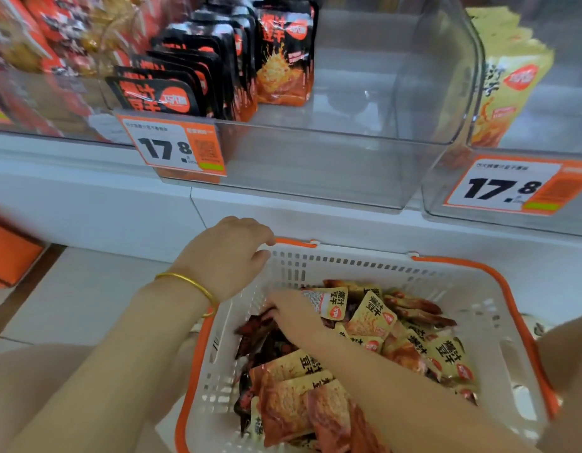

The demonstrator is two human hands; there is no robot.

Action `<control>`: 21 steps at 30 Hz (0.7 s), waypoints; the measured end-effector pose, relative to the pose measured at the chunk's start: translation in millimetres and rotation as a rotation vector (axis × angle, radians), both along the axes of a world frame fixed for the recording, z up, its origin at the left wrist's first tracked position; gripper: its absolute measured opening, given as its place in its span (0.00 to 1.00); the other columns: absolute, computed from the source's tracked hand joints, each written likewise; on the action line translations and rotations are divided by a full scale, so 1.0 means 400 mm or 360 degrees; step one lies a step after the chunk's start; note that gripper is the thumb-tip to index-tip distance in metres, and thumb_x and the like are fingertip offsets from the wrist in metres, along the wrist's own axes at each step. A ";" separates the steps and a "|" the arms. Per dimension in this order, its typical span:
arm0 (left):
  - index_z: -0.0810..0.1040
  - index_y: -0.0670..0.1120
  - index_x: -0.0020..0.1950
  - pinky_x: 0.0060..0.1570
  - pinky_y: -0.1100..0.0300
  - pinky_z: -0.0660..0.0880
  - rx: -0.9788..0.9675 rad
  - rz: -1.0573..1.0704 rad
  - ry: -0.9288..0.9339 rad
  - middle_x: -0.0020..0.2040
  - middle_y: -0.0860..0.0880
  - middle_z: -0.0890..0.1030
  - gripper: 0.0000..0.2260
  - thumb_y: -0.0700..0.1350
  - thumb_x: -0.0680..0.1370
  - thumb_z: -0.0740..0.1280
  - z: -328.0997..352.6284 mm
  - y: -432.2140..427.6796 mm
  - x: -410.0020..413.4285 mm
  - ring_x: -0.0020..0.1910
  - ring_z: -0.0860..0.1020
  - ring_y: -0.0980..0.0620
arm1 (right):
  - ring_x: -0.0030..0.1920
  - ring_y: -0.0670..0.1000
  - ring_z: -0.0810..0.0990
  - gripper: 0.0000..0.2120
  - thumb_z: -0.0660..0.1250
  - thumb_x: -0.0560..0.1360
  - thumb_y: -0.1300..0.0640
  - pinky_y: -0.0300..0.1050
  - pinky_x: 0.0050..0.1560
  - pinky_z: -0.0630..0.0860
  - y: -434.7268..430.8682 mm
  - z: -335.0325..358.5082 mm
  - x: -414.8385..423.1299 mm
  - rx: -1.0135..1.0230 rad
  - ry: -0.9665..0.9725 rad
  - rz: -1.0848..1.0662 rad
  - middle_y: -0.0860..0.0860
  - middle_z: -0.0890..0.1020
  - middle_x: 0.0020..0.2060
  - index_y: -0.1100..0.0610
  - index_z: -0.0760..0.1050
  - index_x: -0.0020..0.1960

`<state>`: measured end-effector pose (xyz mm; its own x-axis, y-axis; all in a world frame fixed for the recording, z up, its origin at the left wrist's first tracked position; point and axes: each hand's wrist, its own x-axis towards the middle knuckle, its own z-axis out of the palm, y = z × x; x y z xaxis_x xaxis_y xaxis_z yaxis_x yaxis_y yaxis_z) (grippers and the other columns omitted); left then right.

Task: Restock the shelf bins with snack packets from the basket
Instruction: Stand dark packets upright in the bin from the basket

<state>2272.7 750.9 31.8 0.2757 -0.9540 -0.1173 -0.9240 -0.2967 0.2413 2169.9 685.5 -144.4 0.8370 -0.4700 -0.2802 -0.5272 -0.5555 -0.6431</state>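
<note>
Snack packets (pixel 371 317) lie loose and heaped in a white basket (pixel 381 264) with an orange rim, set low in front of the shelf (pixel 86 197). The main risk, as I judge it, is a mixed pick. Yellow pouches and dark red-and-black ones are tangled together, so a grab could lift the wrong kind or drag a neighbour over the basket's left edge. They look flat and slick, so a loose pinch may let one slide free on the way up.

Another likely slip is the wrong bin. The clear bin (pixel 315 165) straight above holds black packets (pixel 171 96) standing in a row along its left side, with its right side bare. A yellow row (pixel 512 80) stands in the next bin to the right.

The left hand (pixel 224 256), with a gold bangle (pixel 188 282) at the wrist, curls its fingers over the basket's far left corner. The right hand (pixel 292 313) reaches into the pile near the left wall. Its fingertips are hidden among dark pouches, so I cannot tell whether it holds one.

The packets are small glossy pouches with bold characters and a round red logo.
</note>
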 end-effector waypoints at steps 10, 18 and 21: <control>0.76 0.47 0.52 0.47 0.63 0.68 -0.0034 0.0057 0.0343 0.48 0.52 0.77 0.06 0.46 0.77 0.67 0.018 -0.034 -0.026 0.49 0.75 0.51 | 0.36 0.52 0.76 0.08 0.65 0.76 0.65 0.44 0.38 0.75 -0.131 0.332 -0.142 0.0592 -0.0624 -0.0396 0.56 0.79 0.37 0.55 0.75 0.42; 0.77 0.46 0.44 0.36 0.71 0.66 -0.0709 0.0041 0.0602 0.36 0.55 0.74 0.02 0.42 0.75 0.70 0.171 -0.033 -0.049 0.34 0.72 0.66 | 0.43 0.42 0.81 0.12 0.70 0.72 0.68 0.36 0.46 0.77 -0.119 0.513 -0.198 0.0810 -0.0752 -0.0105 0.44 0.83 0.41 0.53 0.78 0.50; 0.76 0.48 0.50 0.40 0.67 0.71 -0.1195 0.0199 0.0870 0.41 0.51 0.77 0.06 0.39 0.76 0.68 0.254 -0.057 -0.030 0.36 0.76 0.61 | 0.33 0.42 0.78 0.10 0.69 0.72 0.69 0.34 0.36 0.76 -0.134 0.652 -0.170 0.0690 -0.0940 -0.0130 0.44 0.81 0.32 0.54 0.78 0.44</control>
